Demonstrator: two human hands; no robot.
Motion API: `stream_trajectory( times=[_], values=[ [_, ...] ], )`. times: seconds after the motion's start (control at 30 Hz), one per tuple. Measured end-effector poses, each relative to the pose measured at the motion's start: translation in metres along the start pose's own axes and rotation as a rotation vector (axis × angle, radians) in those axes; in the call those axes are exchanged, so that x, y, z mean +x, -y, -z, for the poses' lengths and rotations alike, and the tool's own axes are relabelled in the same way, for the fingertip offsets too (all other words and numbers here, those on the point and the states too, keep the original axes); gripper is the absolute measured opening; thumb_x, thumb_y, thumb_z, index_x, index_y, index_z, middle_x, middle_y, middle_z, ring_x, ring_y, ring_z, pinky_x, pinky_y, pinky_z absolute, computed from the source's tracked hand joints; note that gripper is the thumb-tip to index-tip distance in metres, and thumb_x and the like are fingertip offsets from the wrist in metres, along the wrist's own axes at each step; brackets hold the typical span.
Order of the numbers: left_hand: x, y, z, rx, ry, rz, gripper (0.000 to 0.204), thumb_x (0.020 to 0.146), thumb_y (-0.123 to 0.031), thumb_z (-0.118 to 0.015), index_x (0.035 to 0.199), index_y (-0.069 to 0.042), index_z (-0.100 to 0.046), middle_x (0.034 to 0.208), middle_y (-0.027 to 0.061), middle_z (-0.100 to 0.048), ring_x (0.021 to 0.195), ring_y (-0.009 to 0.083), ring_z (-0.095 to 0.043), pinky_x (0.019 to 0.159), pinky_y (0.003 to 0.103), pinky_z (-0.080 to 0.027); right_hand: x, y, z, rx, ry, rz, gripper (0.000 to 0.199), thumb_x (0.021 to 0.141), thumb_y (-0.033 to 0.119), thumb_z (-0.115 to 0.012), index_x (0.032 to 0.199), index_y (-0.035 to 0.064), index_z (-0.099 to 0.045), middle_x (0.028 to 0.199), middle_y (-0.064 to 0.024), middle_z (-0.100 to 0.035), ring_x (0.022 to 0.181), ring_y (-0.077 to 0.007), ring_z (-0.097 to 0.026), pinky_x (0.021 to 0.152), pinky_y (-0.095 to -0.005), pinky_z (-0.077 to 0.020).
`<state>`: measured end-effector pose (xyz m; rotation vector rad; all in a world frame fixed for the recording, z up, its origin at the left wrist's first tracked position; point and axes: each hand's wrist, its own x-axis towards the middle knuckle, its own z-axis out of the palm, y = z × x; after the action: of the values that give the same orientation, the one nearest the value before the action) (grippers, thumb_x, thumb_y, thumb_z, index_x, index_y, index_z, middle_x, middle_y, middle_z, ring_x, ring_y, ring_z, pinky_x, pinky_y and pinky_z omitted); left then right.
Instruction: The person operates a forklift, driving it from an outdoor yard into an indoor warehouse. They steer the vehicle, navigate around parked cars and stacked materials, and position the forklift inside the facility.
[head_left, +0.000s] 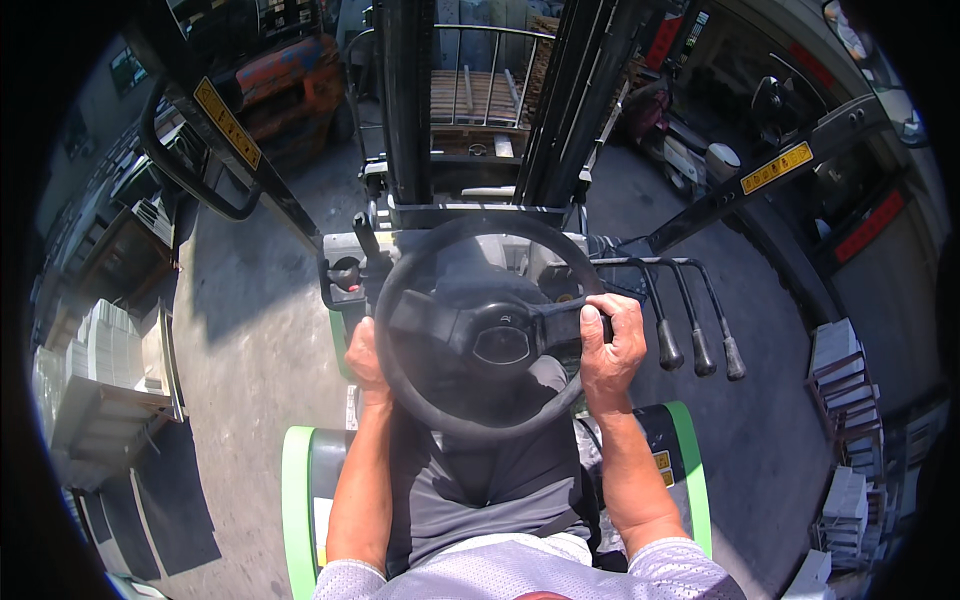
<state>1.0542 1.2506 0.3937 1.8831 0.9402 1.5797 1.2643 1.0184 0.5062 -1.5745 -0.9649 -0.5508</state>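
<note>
A black steering wheel (455, 432) stands in front of my lap. My right hand (612, 345) is closed round the right side of its rim, thumb up, beside the spoke. At the wheel's left side, my left hand (366, 358) is closed, thumb upward. The rim partly covers its fingers, and I cannot make out what they grip. Ahead of that hand rises a short black lever (365, 236) next to a small tray with a red item (353, 288). Just right of my right hand hang three black-knobbed control levers (703, 358), which it does not visibly touch.
The forklift mast (404, 110) rises ahead, with a metal load guard (480, 125) and stacked wood beyond. An orange vehicle (290, 90) is at front left, a parked scooter (690, 150) at front right. White stacked goods (110, 345) line the left; more pale stacks (840, 365) line the right.
</note>
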Motion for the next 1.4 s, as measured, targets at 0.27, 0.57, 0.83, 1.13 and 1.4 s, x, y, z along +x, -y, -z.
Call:
stream_trajectory(
  times=[0.27,0.57,0.83,1.13,1.4],
  values=[
    [-0.055,-0.028,0.048,0.000,-0.016,0.010,0.040,0.109,-0.026,-0.045,0.081,-0.001,-0.054,0.068,0.0183,-0.051,0.059,0.0342,-0.046,0.059,0.046,-0.042,-0.069,0.012,0.123,-0.153,-0.117,-0.175,0.024,0.101,0.021,-0.066,0.114,0.0007,-0.067,0.116,-0.0119,-0.068,0.107,-0.0282,-0.065,0.097,-0.0400,-0.0505],
    [-0.109,-0.055,0.099,0.014,-0.030,-0.011,0.041,0.109,-0.029,-0.044,0.084,-0.001,-0.058,0.069,0.0193,-0.055,0.060,0.0368,-0.051,0.060,0.047,-0.043,-0.134,0.053,0.197,-0.190,-0.103,-0.115,0.023,0.097,0.015,-0.066,0.116,0.0013,-0.067,0.117,-0.0131,-0.068,0.108,-0.0276,-0.065,0.097,-0.0411,-0.0505],
    [-0.170,-0.075,0.148,0.011,-0.005,0.058,0.041,0.109,-0.030,-0.045,0.084,-0.001,-0.061,0.069,0.0201,-0.058,0.060,0.0391,-0.054,0.060,0.048,-0.044,-0.143,0.112,0.174,-0.016,0.173,-0.024,0.038,0.094,0.022,-0.074,0.124,0.0001,-0.064,0.123,-0.0188,-0.065,0.117,-0.0353,-0.062,0.104,-0.0427,-0.0486],
    [-0.238,-0.102,0.201,0.047,-0.049,0.018,0.040,0.108,-0.027,-0.046,0.083,0.000,-0.059,0.069,0.0226,-0.058,0.061,0.0419,-0.053,0.060,0.048,-0.044,-0.193,0.146,0.205,-0.056,-0.059,0.089,0.007,0.089,0.006,-0.073,0.096,0.0027,-0.071,0.094,-0.0109,-0.069,0.089,-0.0280,-0.068,0.082,-0.0381,-0.0547],
    [-0.294,-0.139,0.248,-0.004,-0.056,0.141,0.039,0.108,-0.027,-0.047,0.084,-0.001,-0.061,0.066,0.0222,-0.054,0.057,0.0386,-0.050,0.059,0.048,-0.042,-0.240,0.182,0.258,-0.096,-0.046,0.078,0.007,0.091,0.007,-0.072,0.095,0.0024,-0.070,0.095,-0.0108,-0.069,0.089,-0.0277,-0.068,0.082,-0.0374,-0.0548]
  ],
)
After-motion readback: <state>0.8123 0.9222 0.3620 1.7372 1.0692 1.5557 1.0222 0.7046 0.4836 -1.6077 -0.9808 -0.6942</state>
